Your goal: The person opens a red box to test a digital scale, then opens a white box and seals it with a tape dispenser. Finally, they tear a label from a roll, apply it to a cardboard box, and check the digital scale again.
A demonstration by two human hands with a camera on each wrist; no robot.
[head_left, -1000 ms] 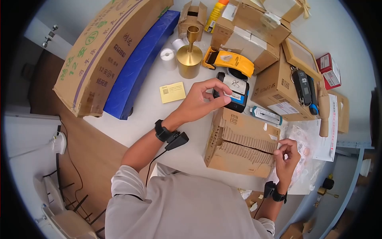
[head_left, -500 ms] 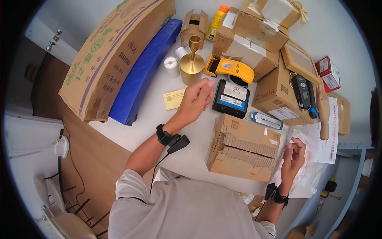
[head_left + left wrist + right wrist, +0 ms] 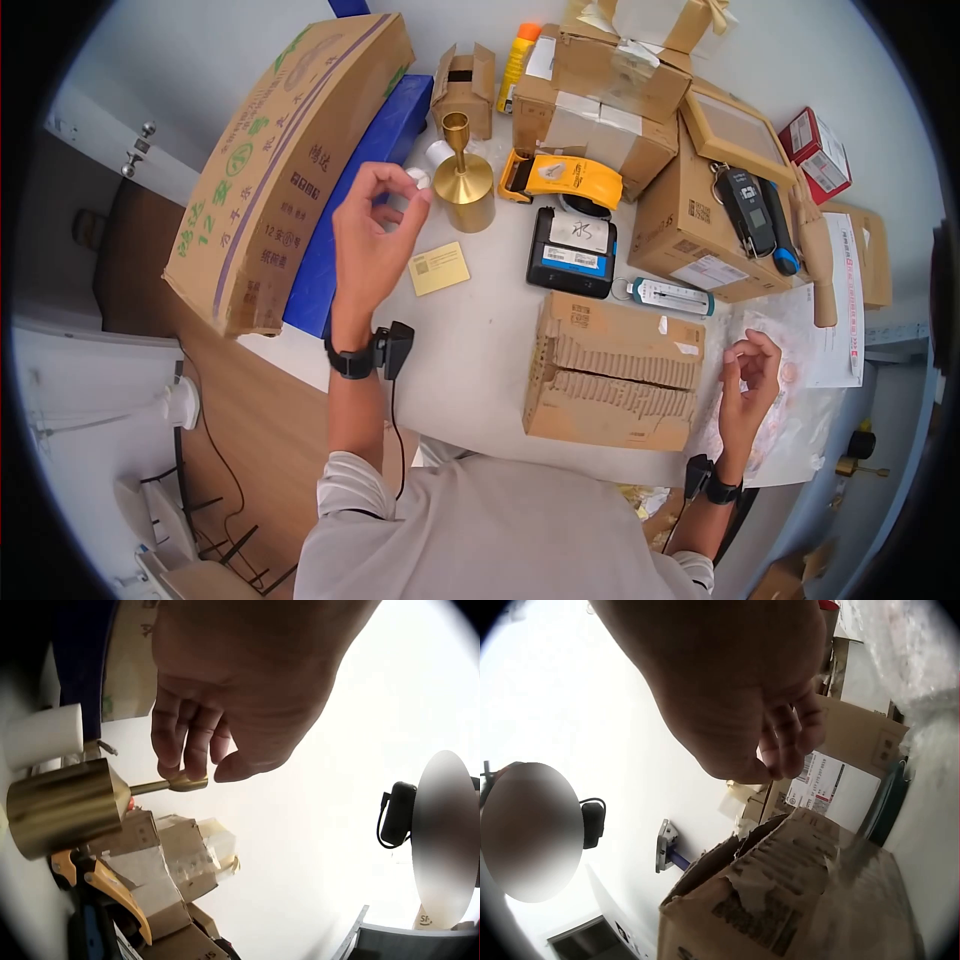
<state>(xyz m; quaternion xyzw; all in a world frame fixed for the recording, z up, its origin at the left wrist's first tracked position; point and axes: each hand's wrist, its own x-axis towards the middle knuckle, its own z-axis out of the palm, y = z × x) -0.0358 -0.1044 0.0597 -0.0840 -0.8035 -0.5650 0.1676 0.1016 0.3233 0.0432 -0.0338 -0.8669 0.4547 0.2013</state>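
Observation:
My left hand [image 3: 375, 235] is raised over the table's left side, its fingers loosely bent and nothing between them. Just beyond the fingertips a white paper roll [image 3: 417, 178] is partly covered by them. A brass cylinder with a thin cupped stem [image 3: 467, 190] stands to their right; in the left wrist view the brass stem [image 3: 154, 786] overlaps the fingertips. To the right of a cardboard box with torn corrugated flaps [image 3: 612, 415], my right hand [image 3: 752, 392] hovers above clear plastic wrap [image 3: 790, 405], fingers relaxed. The box's torn edge [image 3: 742, 859] lies below that hand in the right wrist view.
A yellow card [image 3: 440, 270], a black label printer [image 3: 572, 252], a yellow tape dispenser [image 3: 570, 180] and a teal tubular gauge [image 3: 670, 297] lie mid-table. A long carton [image 3: 290, 180] and blue piece [image 3: 375, 180] line the left; stacked boxes [image 3: 690, 225] stand back right.
My left hand has swung left from over the label printer to beside the brass piece and paper roll. My right hand has lifted off the torn box and shifted right.

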